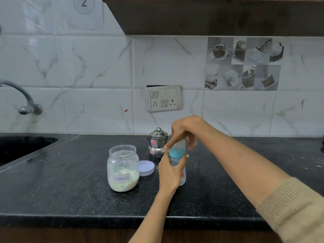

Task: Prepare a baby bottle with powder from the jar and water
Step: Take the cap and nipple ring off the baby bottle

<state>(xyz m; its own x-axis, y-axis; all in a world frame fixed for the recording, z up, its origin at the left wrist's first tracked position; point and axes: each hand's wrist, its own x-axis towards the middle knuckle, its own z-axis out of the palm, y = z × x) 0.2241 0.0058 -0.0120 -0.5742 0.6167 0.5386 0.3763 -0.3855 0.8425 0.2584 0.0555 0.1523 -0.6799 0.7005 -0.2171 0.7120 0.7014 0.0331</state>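
- The baby bottle (180,170) is standing upright on the black worktop (70,181), just right of the jar.
- The left hand (171,172) is gripping the bottle body, fingers wrapping around it below the teal collar (177,151).
- The right hand (184,132) is closing from above on the clear cap (184,143) that is sitting over the bottle top; the thumb tip is pressing at the collar's left edge.
- The jar (122,168), labelled "Formula", is standing open and is holding pale powder in its lower part.
- The jar's lid (146,167) is lying on the worktop, between the jar and the bottle.
- A small steel pot (157,142) with a knobbed lid is standing behind the bottle, near the tiled wall.
- A beige ribbed sleeve (294,207) is covering the right forearm near the frame edge.
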